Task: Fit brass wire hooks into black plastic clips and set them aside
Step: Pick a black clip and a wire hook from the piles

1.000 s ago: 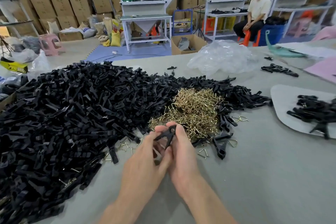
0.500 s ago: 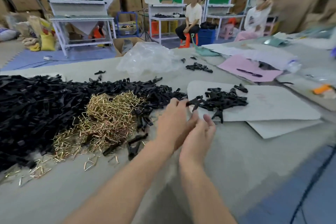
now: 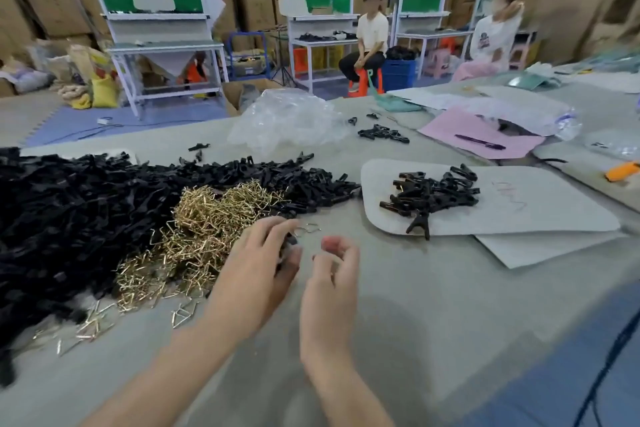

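Observation:
A big heap of black plastic clips (image 3: 86, 204) covers the left of the grey table. A pile of brass wire hooks (image 3: 207, 225) lies against its near right side. My left hand (image 3: 256, 270) reaches over the right edge of the brass pile, fingers and thumb curled round a loose black clip (image 3: 288, 243) on the table. Just to its right my right hand (image 3: 332, 274) hovers, fingers loosely curled and holding nothing. One brass hook (image 3: 310, 227) lies beyond my fingertips. A small pile of assembled clips (image 3: 433, 192) sits on a white sheet (image 3: 536, 204) at the right.
A crumpled clear plastic bag (image 3: 287, 121) lies behind the heaps, with a few stray clips (image 3: 382, 133) beside it. Pink paper (image 3: 450, 130) with a pen (image 3: 479, 141) and an orange tool (image 3: 623, 170) are at far right. Two people sit beyond the table among shelves and cartons.
A second ago both hands held one clip. Half a second ago they were at the pile on the white sheet. Now they are back left by the brass hooks without it.

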`<action>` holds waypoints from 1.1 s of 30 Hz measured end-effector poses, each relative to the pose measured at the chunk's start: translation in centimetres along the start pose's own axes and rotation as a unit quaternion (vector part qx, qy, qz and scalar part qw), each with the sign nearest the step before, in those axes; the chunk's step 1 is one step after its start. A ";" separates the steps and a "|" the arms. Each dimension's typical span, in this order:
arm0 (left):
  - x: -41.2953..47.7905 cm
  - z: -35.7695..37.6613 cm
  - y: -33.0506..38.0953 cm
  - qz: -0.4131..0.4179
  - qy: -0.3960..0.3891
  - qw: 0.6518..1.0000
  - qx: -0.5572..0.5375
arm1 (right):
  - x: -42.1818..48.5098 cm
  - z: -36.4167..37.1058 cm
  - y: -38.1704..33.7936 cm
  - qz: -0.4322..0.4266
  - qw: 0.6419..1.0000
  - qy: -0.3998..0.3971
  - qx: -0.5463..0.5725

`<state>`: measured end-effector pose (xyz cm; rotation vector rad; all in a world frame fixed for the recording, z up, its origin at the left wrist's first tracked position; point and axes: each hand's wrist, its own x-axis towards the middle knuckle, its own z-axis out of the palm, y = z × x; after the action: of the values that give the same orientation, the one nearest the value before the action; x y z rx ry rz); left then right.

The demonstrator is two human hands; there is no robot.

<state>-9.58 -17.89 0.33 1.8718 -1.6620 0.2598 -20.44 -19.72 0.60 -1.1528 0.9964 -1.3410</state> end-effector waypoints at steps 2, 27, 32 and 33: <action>-4.8 -3.1 -4.1 -0.051 0.036 0.997 0.041 | -2.4 2.4 0.0 -0.040 0.997 -0.057 -0.032; -13.5 -11.9 -15.7 -0.284 0.062 0.919 0.266 | -7.1 14.5 2.1 0.168 0.945 -0.274 0.055; -13.3 -12.1 -15.5 -0.291 0.092 0.927 0.217 | -7.2 14.4 2.3 0.150 0.945 -0.288 0.039; -13.3 -12.1 -15.5 -0.290 0.102 0.931 0.198 | -7.2 14.3 2.3 0.139 0.946 -0.290 0.035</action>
<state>5.56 0.24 -1.88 2.4438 -0.9004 0.5445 -6.12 -12.15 0.27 -1.2012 0.6396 -0.7366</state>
